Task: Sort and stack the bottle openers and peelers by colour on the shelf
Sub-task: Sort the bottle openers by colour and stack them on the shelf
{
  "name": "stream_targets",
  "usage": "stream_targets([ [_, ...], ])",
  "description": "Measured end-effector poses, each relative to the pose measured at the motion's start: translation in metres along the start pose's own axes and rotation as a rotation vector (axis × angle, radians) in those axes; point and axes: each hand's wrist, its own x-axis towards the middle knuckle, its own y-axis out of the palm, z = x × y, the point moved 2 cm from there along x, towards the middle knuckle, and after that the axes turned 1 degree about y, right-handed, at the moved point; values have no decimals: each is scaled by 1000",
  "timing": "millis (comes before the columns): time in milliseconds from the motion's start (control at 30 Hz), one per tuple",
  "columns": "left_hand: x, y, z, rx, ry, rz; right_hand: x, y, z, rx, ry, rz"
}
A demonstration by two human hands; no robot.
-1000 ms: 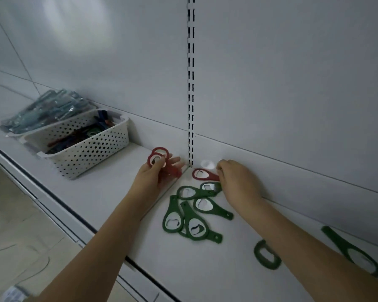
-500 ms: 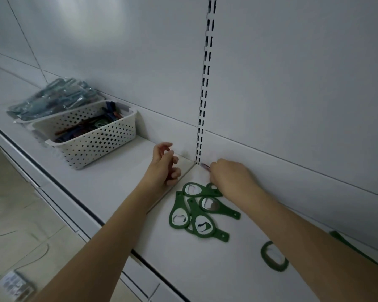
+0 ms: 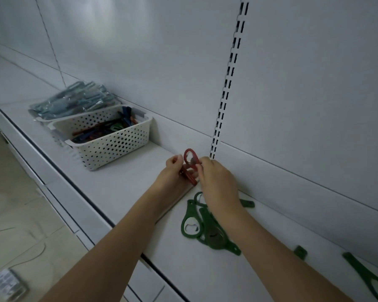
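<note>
Both hands, left hand [image 3: 175,171] and right hand [image 3: 214,179], pinch the red bottle openers [image 3: 190,165] with curled fingers just left of the slotted upright [image 3: 227,83], seemingly squaring them into one colour stack apart from the green openers [image 3: 196,227] lying nearer.

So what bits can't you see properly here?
- How many red openers: head view, both the left hand and right hand cover the stack.
- Green opener pile: right forearm hides its top.
- Far-right green opener: cut by the edge.
- Basket contents: too dark, tangled.
</note>
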Motion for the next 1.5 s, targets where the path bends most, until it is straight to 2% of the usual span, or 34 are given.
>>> stream_targets([
  [133,-1,-1,0,94,46,68,1,6,5,-97,-14,29],
  [200,-3,-1,-1,165,66,120,1,5,7,-64,-47,8],
  [300,-6,-2,-4,127,56,144,-3,3,7,171,-2,53],
  [433,-4,0,-4,122,50,124,-10,9,-2,520,334,189],
  [567,-4,-1,-3,91,54,158,-9,4,-4,696,487,325],
  [733,-17,8,-4,223,96,287,-15,-9,0,791,489,317],
  [867,-39,22,-5,302,117,367,-34,-33,-2,1082,557,293],
  [933,-54,39,0,330,99,445,-49,-56,-9,1141,572,267],
  [1067,-82,85,32,459,26,662,-106,-111,-46,1056,601,174],
  [1200,-110,143,81,726,151,688,-187,-168,-99,969,739,-34],
  [1300,-134,187,129,934,291,769,-249,-211,-139,721,846,-188],
  [1500,-195,252,231,1270,531,1200,-344,-305,-195,177,1003,-402],
])
